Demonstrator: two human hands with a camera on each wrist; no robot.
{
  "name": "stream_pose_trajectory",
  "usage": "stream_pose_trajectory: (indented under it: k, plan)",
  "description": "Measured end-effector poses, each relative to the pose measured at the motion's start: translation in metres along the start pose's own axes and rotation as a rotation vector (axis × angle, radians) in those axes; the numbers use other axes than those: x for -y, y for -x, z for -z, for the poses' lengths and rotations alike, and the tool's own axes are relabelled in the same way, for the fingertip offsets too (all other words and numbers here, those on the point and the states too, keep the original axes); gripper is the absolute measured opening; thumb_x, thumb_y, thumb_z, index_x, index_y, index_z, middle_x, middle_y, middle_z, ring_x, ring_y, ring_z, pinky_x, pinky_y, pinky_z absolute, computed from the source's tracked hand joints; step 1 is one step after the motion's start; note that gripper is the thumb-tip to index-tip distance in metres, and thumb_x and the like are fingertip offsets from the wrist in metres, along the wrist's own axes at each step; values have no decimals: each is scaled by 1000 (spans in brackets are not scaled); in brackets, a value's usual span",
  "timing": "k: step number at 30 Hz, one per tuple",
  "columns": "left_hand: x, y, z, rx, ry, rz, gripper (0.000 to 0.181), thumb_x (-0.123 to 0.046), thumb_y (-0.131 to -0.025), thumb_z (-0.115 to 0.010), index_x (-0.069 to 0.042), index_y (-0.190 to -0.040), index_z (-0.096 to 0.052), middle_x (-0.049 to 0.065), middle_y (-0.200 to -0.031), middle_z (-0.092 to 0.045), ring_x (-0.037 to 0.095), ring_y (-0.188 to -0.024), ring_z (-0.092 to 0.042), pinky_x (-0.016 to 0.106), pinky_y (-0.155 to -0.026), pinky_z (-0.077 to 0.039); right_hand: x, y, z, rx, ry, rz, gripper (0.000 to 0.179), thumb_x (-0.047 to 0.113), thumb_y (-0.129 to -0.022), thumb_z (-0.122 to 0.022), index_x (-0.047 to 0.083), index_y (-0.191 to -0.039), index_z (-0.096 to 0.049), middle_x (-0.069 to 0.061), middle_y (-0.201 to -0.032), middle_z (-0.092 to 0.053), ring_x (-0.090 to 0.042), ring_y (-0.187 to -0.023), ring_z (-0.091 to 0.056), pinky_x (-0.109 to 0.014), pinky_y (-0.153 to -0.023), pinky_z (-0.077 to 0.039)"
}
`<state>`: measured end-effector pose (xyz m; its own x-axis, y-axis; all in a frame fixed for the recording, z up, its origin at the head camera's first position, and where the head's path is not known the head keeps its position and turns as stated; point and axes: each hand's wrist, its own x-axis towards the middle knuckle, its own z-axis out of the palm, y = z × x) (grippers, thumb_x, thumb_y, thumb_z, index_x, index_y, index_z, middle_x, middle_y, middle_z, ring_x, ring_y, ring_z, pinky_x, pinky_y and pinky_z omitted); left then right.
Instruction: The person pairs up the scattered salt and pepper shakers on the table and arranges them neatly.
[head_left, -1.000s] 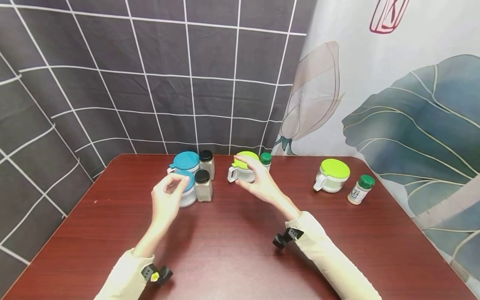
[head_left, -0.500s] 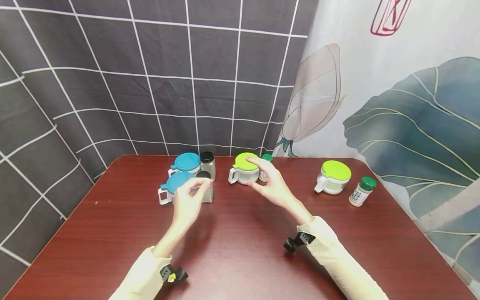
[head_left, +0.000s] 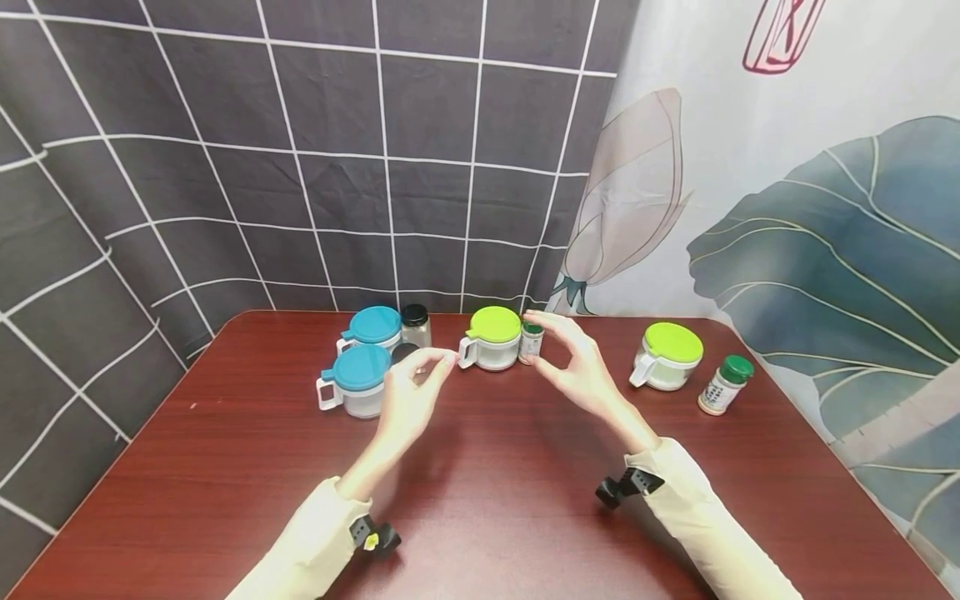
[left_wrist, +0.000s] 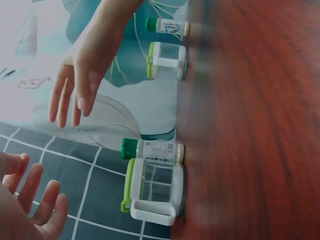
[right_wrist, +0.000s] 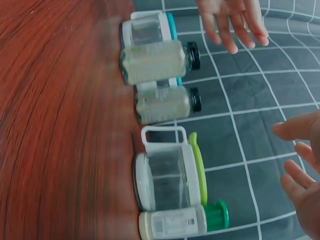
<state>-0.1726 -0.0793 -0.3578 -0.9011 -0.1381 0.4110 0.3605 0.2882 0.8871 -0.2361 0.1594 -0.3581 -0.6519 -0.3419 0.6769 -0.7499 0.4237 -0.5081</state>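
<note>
My left hand [head_left: 411, 398] hovers in front of the black-capped spice bottles and holds nothing, its fingers loosely bent. A black cap [head_left: 406, 351] of the nearer bottle shows partly behind it. My right hand [head_left: 576, 367], also without anything in it, is raised with fingers and thumb apart. In the head view it overlaps a small shaker with a green cap [head_left: 531, 340]. Right beside that shaker stands a glass seasoning jar with a lime-green lid [head_left: 494, 337] and a white handle. The right wrist view shows both black-capped bottles [right_wrist: 155, 62] standing on the table, with the right hand [right_wrist: 305, 170] apart from everything.
Two blue-lidded seasoning jars [head_left: 361, 379] stand at the back left. Further right are another lime-lidded jar [head_left: 667, 357] and a second green-capped shaker [head_left: 725, 386]. Behind the reddish wooden table [head_left: 487, 517] hangs a grey gridded cloth [head_left: 315, 167].
Both hands have moved to the right. The left has passed from the nearer blue-lidded jar across the black-capped bottles; the right has passed from the lime-lidded jar to the shaker. The containers stay put.
</note>
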Motion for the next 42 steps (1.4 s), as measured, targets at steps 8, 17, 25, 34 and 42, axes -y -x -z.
stream_pose_trajectory:
  k: [8, 17, 25, 34, 42]
  plan:
    - [-5, -9, -17, 11, 59, -24, 14, -15, -89, -68, -4, -96, -73, 11, -98, -74, 17, -88, -68, 17, -77, -53, -8, 12, 13, -13, 16, -24, 56, -3, -75, -77, 4, -128, -59, -12, -130, -60, -20, -122, -52, -13, -103, -37]
    - [-8, -20, -38, 60, 57, -31, 15, -16, -92, -64, -6, -99, -73, 9, -94, -75, 18, -88, -69, 19, -75, -52, -18, 25, 28, -44, 64, -53, 54, -3, -74, -77, 3, -125, -61, -14, -127, -62, -9, -120, -51, -10, -101, -36]
    - [-10, -24, -55, 130, 45, -48, 18, -13, -93, -61, -4, -105, -72, 11, -101, -74, 22, -96, -70, 36, -85, -55, -26, 27, 44, -62, 104, -62, 54, -9, -74, -75, 0, -125, -60, -18, -125, -62, -5, -117, -49, -14, -100, -38]
    - [-8, -27, -76, 163, 75, -123, 19, -9, -90, -65, -2, -107, -70, 14, -105, -72, 25, -100, -67, 36, -93, -52, -33, 30, 63, -40, 133, -59, 58, -2, -74, -78, 8, -128, -60, -14, -125, -63, -8, -117, -51, -10, -100, -34]
    - [-7, -30, -92, 211, 139, -102, 23, -3, -90, -62, 4, -112, -65, 21, -107, -70, 31, -99, -67, 38, -91, -53, -39, 35, 77, -5, 190, -65, 60, -2, -72, -79, 7, -128, -59, -15, -125, -62, -8, -119, -51, -6, -101, -30]
